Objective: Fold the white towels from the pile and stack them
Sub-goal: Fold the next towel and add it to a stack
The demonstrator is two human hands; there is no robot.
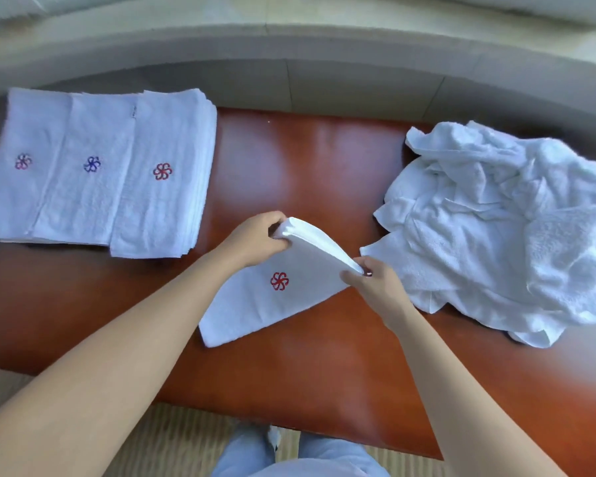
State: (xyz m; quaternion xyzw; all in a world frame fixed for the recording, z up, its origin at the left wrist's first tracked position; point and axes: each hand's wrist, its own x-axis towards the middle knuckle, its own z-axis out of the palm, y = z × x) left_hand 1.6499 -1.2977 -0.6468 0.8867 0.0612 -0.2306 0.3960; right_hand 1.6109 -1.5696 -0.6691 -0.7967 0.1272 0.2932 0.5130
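- At the centre of the frame, the folded towel is lifted by its far edge while its near corner trails on the reddish-brown surface; holding it this way probably keeps the layers together for carrying it to a stack.
- The left hand curls its fingers round the upper-left corner of that thick folded edge, and the right hand pinches the opposite corner, so both hands are closed on the same towel.
- At the right of the frame lies the crumpled pile of unfolded white towels, within easy reach of the right hand, likely the supply still to be worked through.
- At the upper left sit three stacks of folded towels, side by side and overlapping, each with its emblem facing up (which suggests the fold is meant to show it).
- No readable writing appears anywhere: the held towel bears a red pinwheel-like flower emblem, and the stacks show similar ones in pinkish, blue and red. A small tag on the middle stack is too small to read.
- Judging by the size of the pile, much folding remains.
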